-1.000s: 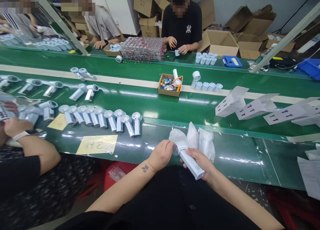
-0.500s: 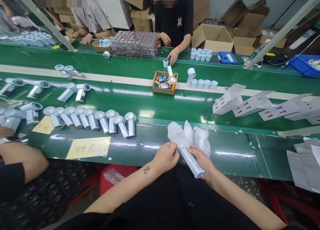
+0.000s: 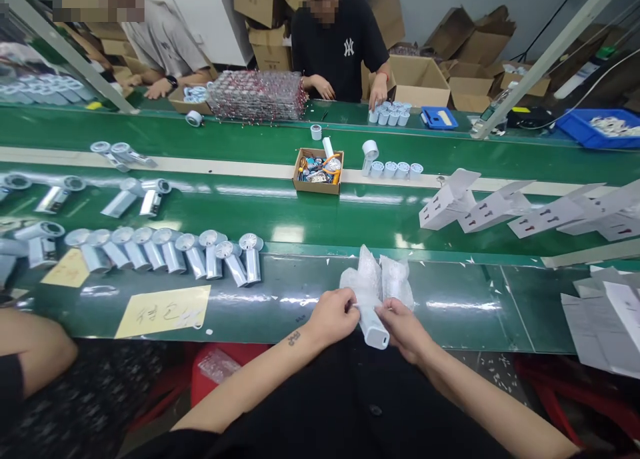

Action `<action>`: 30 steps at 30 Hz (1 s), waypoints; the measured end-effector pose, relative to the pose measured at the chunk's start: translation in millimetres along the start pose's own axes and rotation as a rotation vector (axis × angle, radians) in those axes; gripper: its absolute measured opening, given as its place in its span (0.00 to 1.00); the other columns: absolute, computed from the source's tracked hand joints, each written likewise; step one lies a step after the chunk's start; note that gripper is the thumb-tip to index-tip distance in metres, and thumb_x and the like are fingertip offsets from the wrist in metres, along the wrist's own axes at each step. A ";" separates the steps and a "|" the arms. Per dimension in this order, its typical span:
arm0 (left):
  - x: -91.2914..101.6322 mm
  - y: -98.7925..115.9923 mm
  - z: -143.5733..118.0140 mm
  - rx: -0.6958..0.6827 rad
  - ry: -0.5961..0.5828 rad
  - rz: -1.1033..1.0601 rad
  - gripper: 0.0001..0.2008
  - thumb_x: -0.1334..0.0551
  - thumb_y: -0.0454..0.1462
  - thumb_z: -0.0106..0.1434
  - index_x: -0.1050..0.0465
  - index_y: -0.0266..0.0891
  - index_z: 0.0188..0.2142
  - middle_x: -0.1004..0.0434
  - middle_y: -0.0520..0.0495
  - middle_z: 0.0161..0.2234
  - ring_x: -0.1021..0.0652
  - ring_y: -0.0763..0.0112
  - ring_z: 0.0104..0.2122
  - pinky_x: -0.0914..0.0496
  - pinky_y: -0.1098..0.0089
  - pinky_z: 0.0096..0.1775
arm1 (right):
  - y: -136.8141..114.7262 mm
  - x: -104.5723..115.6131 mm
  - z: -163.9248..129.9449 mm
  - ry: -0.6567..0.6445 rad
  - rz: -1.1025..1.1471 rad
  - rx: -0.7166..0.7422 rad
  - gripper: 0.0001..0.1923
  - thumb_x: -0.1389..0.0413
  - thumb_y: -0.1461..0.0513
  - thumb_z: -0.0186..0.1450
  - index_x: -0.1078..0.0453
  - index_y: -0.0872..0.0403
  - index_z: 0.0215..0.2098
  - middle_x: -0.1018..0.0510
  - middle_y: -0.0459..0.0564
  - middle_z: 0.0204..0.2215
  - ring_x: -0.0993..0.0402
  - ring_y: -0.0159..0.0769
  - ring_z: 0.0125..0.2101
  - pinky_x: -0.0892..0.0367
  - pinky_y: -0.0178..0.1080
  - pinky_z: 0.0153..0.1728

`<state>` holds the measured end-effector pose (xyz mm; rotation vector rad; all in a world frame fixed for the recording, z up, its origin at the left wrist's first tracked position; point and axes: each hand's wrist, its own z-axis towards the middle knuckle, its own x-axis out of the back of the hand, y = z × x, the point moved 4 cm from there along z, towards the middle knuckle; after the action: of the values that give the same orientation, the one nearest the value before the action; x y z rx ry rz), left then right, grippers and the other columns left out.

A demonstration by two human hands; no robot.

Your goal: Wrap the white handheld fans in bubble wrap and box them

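Note:
A pale blue hair dryer (image 3: 374, 331) juts toward me from a clear bubble-wrap bag (image 3: 354, 282); its handle end has a small dark slot, and its head is hidden in the bag. My left hand (image 3: 336, 314) is closed, pinching the bag's edge on the left of the handle. On the handle's other side, my right hand (image 3: 404, 326) pinches the bag's mouth between thumb and fingers. Just beyond lie two more bubble-wrapped pieces, one of them a wrapped bundle (image 3: 397, 279) at the right, on the green bench (image 3: 465, 312).
Several unwrapped hair dryers (image 3: 170, 246) stand in a row at left, behind a yellow paper sign (image 3: 163, 310). White boxes (image 3: 447, 199) stand on the green belt (image 3: 240, 209). A carton of parts (image 3: 318, 187) sits across from me. A co-worker's hand (image 3: 379, 94) touches white cups (image 3: 395, 117).
The hair dryer's handle has turned its end toward me, with the bag now around more of it. The co-worker opposite has moved a hand from the belt to the cups.

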<state>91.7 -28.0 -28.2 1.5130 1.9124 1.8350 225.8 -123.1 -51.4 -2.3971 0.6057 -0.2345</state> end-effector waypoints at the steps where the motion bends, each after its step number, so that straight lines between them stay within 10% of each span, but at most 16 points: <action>1: 1.5 -0.1 -0.2 0.045 -0.032 -0.087 0.03 0.44 0.31 0.50 0.33 0.40 0.23 0.33 0.55 0.20 0.32 0.73 0.22 0.41 0.72 0.27 | -7.2 5.5 -7.0 -0.024 -0.104 0.079 0.11 0.39 0.57 0.53 0.38 0.50 0.25 0.31 0.39 0.16 0.35 0.31 0.18 0.41 0.33 0.20; 6: 19.9 13.7 -4.3 0.138 -0.123 -0.474 0.02 0.43 0.31 0.48 0.33 0.38 0.24 0.37 0.59 0.17 0.36 0.78 0.19 0.43 0.76 0.23 | -52.4 33.1 -57.3 -0.131 -0.600 0.488 0.06 0.41 0.57 0.58 0.28 0.50 0.30 0.26 0.45 0.21 0.33 0.35 0.23 0.39 0.37 0.26; 10: 25.4 40.5 -5.9 0.019 -0.054 -0.499 0.03 0.42 0.32 0.50 0.30 0.37 0.25 0.33 0.56 0.19 0.34 0.78 0.21 0.40 0.76 0.24 | -51.1 52.7 -51.7 -0.099 -0.056 0.224 0.20 0.38 0.51 0.54 0.28 0.49 0.43 0.22 0.50 0.35 0.26 0.42 0.35 0.30 0.43 0.36; 15: -11.1 70.7 -5.1 -0.387 -0.424 -0.407 0.08 0.42 0.31 0.55 0.23 0.37 0.31 0.22 0.50 0.28 0.25 0.73 0.27 0.32 0.74 0.32 | -6.9 27.0 -17.9 -0.354 0.343 -0.238 0.25 0.37 0.45 0.51 0.28 0.55 0.37 0.21 0.54 0.31 0.23 0.46 0.34 0.29 0.44 0.33; 21: -32.8 7.2 53.4 -0.215 -0.098 0.150 0.12 0.48 0.35 0.67 0.27 0.37 0.43 0.21 0.44 0.39 0.23 0.66 0.40 0.29 0.67 0.43 | -5.0 107.8 29.0 0.079 0.214 0.239 0.31 0.33 0.53 0.50 0.34 0.51 0.50 0.20 0.49 0.35 0.23 0.42 0.33 0.30 0.40 0.34; 24: -71.8 -21.6 67.9 -0.241 -0.228 0.378 0.13 0.32 0.36 0.55 0.26 0.39 0.41 0.24 0.41 0.47 0.27 0.56 0.50 0.31 0.62 0.49 | 0.5 153.3 63.7 0.348 0.009 0.354 0.34 0.36 0.50 0.52 0.38 0.53 0.52 0.21 0.53 0.41 0.24 0.46 0.39 0.29 0.45 0.40; 27: -91.5 -45.9 66.4 -0.208 -0.292 0.459 0.08 0.32 0.32 0.54 0.25 0.38 0.35 0.24 0.39 0.44 0.27 0.53 0.50 0.32 0.61 0.48 | 15.8 157.4 90.1 0.437 -0.103 0.370 0.34 0.37 0.48 0.51 0.39 0.54 0.51 0.23 0.55 0.42 0.25 0.49 0.43 0.30 0.48 0.46; 30: -67.4 -74.7 55.8 -0.098 -0.268 0.543 0.09 0.41 0.26 0.57 0.26 0.38 0.33 0.24 0.39 0.40 0.26 0.56 0.47 0.33 0.61 0.47 | 29.2 130.5 96.2 0.373 -0.158 0.405 0.34 0.37 0.49 0.51 0.41 0.52 0.51 0.24 0.55 0.43 0.27 0.51 0.47 0.30 0.48 0.46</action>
<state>119.7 -18.1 -139.3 2.2680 1.3594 1.7380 359.7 -152.9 -142.6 -2.0172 0.4754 -0.8060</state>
